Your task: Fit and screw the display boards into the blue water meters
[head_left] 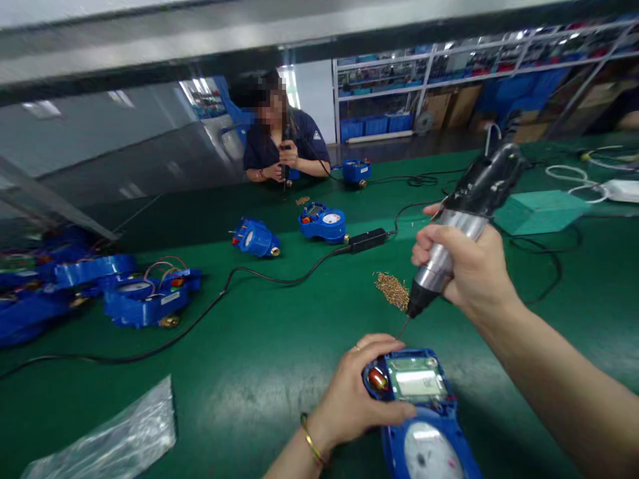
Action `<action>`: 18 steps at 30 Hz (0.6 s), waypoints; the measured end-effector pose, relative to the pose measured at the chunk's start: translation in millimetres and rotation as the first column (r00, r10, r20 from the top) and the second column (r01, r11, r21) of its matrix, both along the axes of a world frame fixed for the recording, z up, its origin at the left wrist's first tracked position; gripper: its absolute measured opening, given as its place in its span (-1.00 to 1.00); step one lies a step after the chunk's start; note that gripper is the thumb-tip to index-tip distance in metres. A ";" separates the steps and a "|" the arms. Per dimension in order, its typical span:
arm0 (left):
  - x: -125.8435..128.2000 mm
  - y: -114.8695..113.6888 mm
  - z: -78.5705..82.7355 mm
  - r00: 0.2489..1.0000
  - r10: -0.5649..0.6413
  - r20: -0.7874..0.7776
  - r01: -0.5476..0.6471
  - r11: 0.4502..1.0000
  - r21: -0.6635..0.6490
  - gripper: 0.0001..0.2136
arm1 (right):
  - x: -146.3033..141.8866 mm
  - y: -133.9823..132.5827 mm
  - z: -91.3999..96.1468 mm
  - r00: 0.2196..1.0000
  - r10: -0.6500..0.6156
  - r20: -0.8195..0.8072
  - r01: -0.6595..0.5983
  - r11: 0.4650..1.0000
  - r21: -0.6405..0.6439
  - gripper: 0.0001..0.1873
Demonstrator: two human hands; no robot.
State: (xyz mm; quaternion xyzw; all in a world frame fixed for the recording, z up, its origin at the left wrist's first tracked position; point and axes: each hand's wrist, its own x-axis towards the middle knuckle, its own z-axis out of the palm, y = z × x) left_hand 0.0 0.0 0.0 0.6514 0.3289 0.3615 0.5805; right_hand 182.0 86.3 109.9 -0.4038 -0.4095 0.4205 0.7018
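My right hand (472,266) is wrapped round an electric screwdriver (444,256) with a silver barrel and black ends. Its thin bit slants down to the far edge of a blue water meter (424,412), close to my left fingertips. Whether a screw sits at the bit's tip is too small to tell. My left hand (359,392) grips the meter's left side, thumb across its front and fingers along the far edge. The meter's open housing shows a circuit board with a pale display, a red-brown part and a round white dial. Beyond the bit lies a pile of small brass-coloured screws (392,291).
Blue meters (144,299) crowd the left, and two more (323,223) stand mid-table. A black cable (294,281) crosses the green table (239,359). A plastic bag (124,432) lies front left, a green box (542,211) at right. Opposite, a co-worker (304,136) holds a screwdriver.
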 end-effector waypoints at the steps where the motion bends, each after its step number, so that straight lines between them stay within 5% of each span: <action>1: 0.6 -0.5 -0.3 1.000 0.005 -0.009 -0.005 1.000 -0.015 -0.34 | 1.2 -0.4 0.8 1.000 -0.003 0.000 0.003 1.000 -0.003 -0.66; 10: 1.2 -1.4 2.5 1.000 0.021 -0.015 -0.021 0.999 -0.028 -0.37 | 5.6 -15.5 23.7 0.994 -0.104 0.018 0.101 0.986 0.129 -0.75; 15: 2.4 -4.6 1.6 0.999 0.001 0.052 0.012 0.965 -0.260 -0.37 | -11.3 -44.0 33.8 0.992 -0.090 0.094 0.066 0.969 0.238 -0.77; 18: 3.7 -5.8 2.1 0.999 0.010 0.052 0.004 0.962 -0.271 -0.36 | -22.9 -53.5 29.6 0.981 -0.061 0.187 0.010 0.965 0.262 -0.76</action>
